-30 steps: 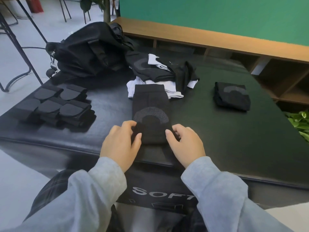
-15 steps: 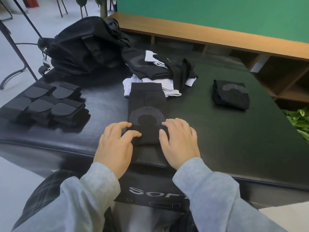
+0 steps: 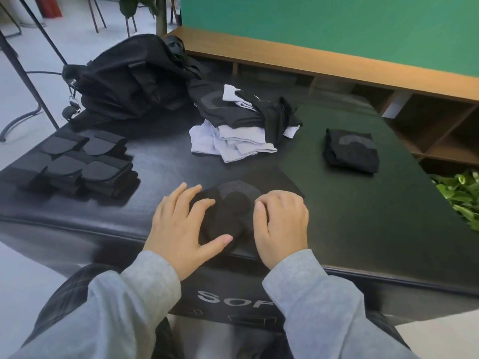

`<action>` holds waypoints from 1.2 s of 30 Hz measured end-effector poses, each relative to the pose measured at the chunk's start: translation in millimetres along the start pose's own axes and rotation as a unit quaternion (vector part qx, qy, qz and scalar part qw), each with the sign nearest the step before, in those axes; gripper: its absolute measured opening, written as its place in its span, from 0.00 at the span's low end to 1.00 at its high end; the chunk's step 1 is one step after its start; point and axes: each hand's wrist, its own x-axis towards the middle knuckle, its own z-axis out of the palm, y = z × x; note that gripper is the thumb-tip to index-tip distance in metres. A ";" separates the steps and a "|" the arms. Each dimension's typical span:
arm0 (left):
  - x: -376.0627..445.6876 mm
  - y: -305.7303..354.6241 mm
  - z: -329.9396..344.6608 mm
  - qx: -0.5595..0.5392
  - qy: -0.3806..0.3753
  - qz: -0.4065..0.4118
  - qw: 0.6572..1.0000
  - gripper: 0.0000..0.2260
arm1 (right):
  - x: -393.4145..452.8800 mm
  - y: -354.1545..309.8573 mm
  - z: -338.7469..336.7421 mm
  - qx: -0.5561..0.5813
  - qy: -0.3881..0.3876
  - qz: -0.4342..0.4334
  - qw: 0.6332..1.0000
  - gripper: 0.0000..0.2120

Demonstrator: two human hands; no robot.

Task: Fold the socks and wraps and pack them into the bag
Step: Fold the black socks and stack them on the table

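Note:
A black sock (image 3: 233, 211) with a grey ring pattern lies at the near edge of the black table (image 3: 363, 216), its near end doubled over the ring. My left hand (image 3: 178, 224) presses on its left side with fingers spread and the thumb on the fold. My right hand (image 3: 282, 224) has its fingers curled over the sock's right edge. A loose pile of black and white socks (image 3: 233, 120) lies behind it. One folded black sock (image 3: 350, 151) sits at the right. Several folded black wraps (image 3: 77, 164) lie at the left. The black bag (image 3: 129, 81) stands at the far left corner.
A wooden shelf unit (image 3: 337, 66) runs along the green wall behind the table. A green plant (image 3: 461, 195) is beside the table's right edge. Black metal stand legs (image 3: 26, 73) are on the floor to the left.
The sock's near end has been folded forward over the grey ring, so the sock is now shorter and separate from the pile. Both hands moved from pinching its near end to resting on the fold.

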 end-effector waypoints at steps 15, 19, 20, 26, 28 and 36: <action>-4.3 15.2 -12.7 -0.083 -0.041 0.013 0.996 0.26 | 4.7 -3.8 -1.7 -0.091 -0.129 0.104 0.982 0.16; -4.8 25.6 -15.9 -0.015 -0.053 0.001 0.998 0.23 | 6.2 -4.4 -4.7 -0.091 -0.146 0.116 0.978 0.16; -3.2 27.5 -18.7 -0.001 -0.056 -0.001 0.998 0.22 | 6.1 -4.4 -5.9 -0.088 -0.148 0.117 0.978 0.16; 13.1 14.6 -25.9 0.055 -0.057 0.020 0.997 0.16 | -6.2 -5.0 -24.1 -0.115 -0.170 0.111 0.972 0.16; 21.7 8.4 -24.2 0.068 -0.037 0.058 0.995 0.16 | -15.0 -4.4 -34.5 -0.135 -0.182 0.096 0.969 0.17; 60.4 17.8 -12.9 0.104 -0.059 0.054 0.991 0.20 | -43.8 -19.0 -47.7 -0.031 -0.093 0.018 0.995 0.13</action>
